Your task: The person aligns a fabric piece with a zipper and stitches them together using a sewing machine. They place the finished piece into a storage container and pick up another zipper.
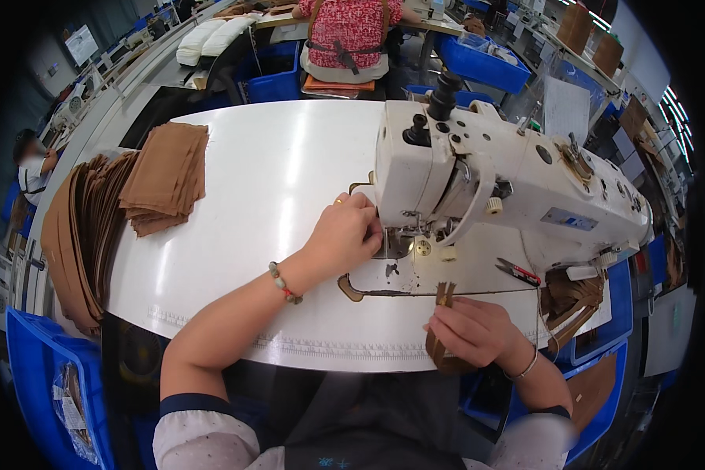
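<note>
A white sewing machine [517, 168] stands on the right half of the white table. Just left of its needle and presser foot, my left hand [345, 231] is closed with the fingertips pressed together; whatever they may pinch is hidden. My right hand [474, 329] grips a brown zipper [445, 294] over the table's front edge. One end of the zipper points up past my thumb, while the rest hangs in a loop below the fingers. Red-handled thread snips [518, 272] lie on the table right of the needle plate.
At the left lie a stack of brown fabric pieces [164, 176] and a thick brown bundle [82, 235] draped over the edge. More brown strips [572, 301] pile at the right. Blue bins [55, 384] flank the table. Beyond it sits a person in red [348, 35].
</note>
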Available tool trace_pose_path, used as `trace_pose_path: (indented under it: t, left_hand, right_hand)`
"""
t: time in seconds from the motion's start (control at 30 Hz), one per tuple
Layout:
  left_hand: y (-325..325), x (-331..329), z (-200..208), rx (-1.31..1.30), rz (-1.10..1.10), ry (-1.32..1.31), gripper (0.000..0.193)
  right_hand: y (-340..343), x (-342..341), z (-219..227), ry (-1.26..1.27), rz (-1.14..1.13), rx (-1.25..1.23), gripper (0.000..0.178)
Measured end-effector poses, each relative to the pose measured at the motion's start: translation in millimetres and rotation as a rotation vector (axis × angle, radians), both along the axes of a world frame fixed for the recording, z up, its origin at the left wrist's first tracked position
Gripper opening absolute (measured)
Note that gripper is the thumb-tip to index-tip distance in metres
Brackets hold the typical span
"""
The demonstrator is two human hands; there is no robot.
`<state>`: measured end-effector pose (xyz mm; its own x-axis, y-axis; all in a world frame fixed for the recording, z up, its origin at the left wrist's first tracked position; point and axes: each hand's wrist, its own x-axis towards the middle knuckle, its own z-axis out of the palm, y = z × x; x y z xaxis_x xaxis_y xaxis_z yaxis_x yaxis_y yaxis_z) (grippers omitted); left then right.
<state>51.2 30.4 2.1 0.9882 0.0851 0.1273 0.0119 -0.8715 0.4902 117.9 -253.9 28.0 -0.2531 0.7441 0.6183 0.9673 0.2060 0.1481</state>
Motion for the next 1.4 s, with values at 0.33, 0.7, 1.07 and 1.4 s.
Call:
trace_pose_path:
  t: [0.33,0.7,1.07,1.4]
  left_hand:
    - [-1.7,-40.0,11.6,0.312,0.138,-0.226,0.035]
    - [-36.8,-38.1,-5.6,0.691,-0.024,-0.259,0.04]
    - [-5.3,-8.4,-17.6,0.578,-0.021,-0.073,0.029]
    - [103.6,-72.1,5.2,0.688,0.417,-0.127,0.04]
  right_hand:
    - [57.0,11.5,-17.5,-0.019,0.278,-0.027,0.017]
    - [54.9,14.3,-26.3,0.023,0.212,-0.031,0.015]
    - [50.9,9.0,-28.6,0.044,0.201,-0.033,0.018]
    - [57.4,5.9,-40.1,0.072,0.152,-0.139,0.02]
